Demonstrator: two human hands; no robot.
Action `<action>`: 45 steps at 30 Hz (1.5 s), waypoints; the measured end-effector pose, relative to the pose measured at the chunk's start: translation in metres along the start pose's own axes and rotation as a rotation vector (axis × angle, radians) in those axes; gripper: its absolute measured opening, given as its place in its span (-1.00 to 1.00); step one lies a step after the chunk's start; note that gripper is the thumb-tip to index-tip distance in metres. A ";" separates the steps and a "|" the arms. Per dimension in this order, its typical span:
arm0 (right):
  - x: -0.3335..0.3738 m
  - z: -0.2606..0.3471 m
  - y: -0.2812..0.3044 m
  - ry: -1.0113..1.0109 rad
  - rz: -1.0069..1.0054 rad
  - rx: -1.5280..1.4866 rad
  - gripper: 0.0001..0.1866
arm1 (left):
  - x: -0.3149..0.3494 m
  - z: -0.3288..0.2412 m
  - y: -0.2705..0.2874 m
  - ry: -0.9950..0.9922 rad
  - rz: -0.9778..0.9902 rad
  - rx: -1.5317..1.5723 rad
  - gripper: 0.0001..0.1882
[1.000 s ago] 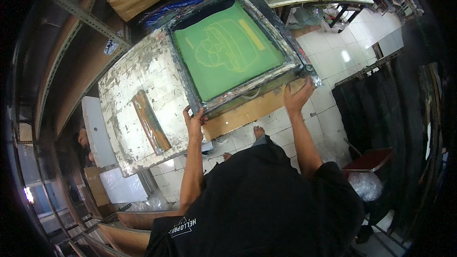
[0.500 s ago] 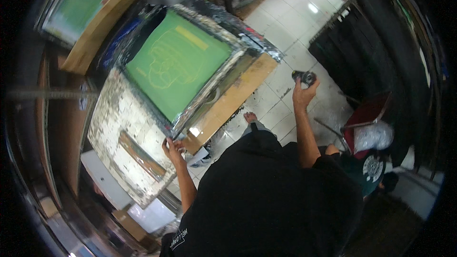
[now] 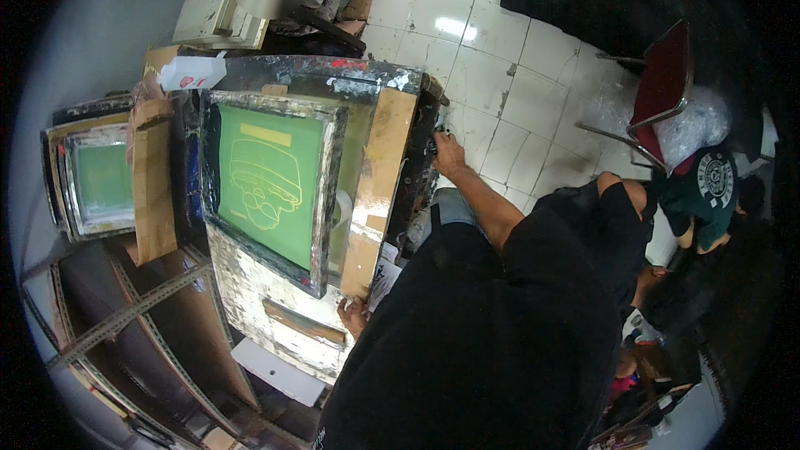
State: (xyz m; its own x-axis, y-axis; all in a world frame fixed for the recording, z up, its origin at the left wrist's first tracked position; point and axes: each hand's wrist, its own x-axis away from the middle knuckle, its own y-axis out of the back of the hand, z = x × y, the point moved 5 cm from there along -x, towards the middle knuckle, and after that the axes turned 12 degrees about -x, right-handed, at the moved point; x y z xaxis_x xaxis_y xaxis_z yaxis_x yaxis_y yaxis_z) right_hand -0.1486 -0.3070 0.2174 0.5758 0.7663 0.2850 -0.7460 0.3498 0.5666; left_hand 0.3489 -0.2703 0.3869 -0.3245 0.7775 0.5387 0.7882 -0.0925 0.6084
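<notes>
Green-meshed, metal-framed rectangular printing screen [image 3: 268,186] with pale yellow outline drawing, lying on paint-crusted wooden desk [image 3: 379,175]. Left hand [image 3: 354,314] at desk's near edge, right hand [image 3: 446,152] at far side; fingers' state indiscernible.

Left hand [image 3: 353,313]: mostly hidden behind the black shirt [image 3: 492,342]; only knuckles show at the counter [image 3: 292,317] edge, grip can't be told. Right hand [image 3: 447,152]: fingertips lost in dark clutter at the counter's side; what they touch is too small and dark to make out. Second screen frame [image 3: 96,179] at left: smeared by lens rim, design unreadable. Seated person's cap [image 3: 707,183] at right, partly in black vignette. Shelving [image 3: 133,317] below fades into dark.
</notes>
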 end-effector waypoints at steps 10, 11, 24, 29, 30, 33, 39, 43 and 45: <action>-0.024 -0.022 -0.008 -0.260 -0.398 -0.318 -0.35 | -0.011 0.019 0.013 0.097 0.203 -0.046 -0.25; -0.026 -0.026 -0.003 -0.248 -0.484 -0.330 -0.37 | -0.006 0.008 0.007 0.122 0.209 -0.073 -0.27; -0.077 -0.049 0.017 -0.192 -0.617 -0.526 -0.52 | 0.012 -0.006 0.004 0.159 0.202 -0.094 -0.25; -0.087 -0.042 0.014 0.057 -0.434 -0.314 -0.47 | 0.022 -0.018 -0.002 0.179 0.138 -0.102 -0.26; -0.087 -0.042 0.010 0.067 -0.389 -0.265 -0.45 | 0.020 -0.017 -0.002 0.172 0.120 -0.111 -0.27; -0.088 -0.038 0.001 0.017 -0.303 -0.136 -0.38 | 0.019 -0.020 -0.006 0.159 0.109 -0.101 -0.28; -0.095 -0.028 0.006 -0.105 -0.112 0.035 -0.26 | 0.029 -0.024 -0.011 0.179 0.082 -0.028 -0.27; -0.101 -0.038 -0.014 -0.055 -0.023 0.014 -0.31 | 0.034 -0.029 -0.013 0.171 0.053 -0.027 -0.29; -0.103 -0.044 -0.026 0.015 -0.069 -0.056 -0.37 | 0.036 -0.031 -0.013 0.165 0.051 -0.035 -0.29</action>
State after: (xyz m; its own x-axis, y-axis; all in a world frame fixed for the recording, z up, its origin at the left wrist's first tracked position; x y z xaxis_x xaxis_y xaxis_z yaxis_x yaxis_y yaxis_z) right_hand -0.2028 -0.3712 0.1395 0.6217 0.7472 0.2349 -0.7227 0.4316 0.5399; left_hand 0.3102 -0.2605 0.4166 -0.3686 0.6586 0.6561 0.7879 -0.1533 0.5964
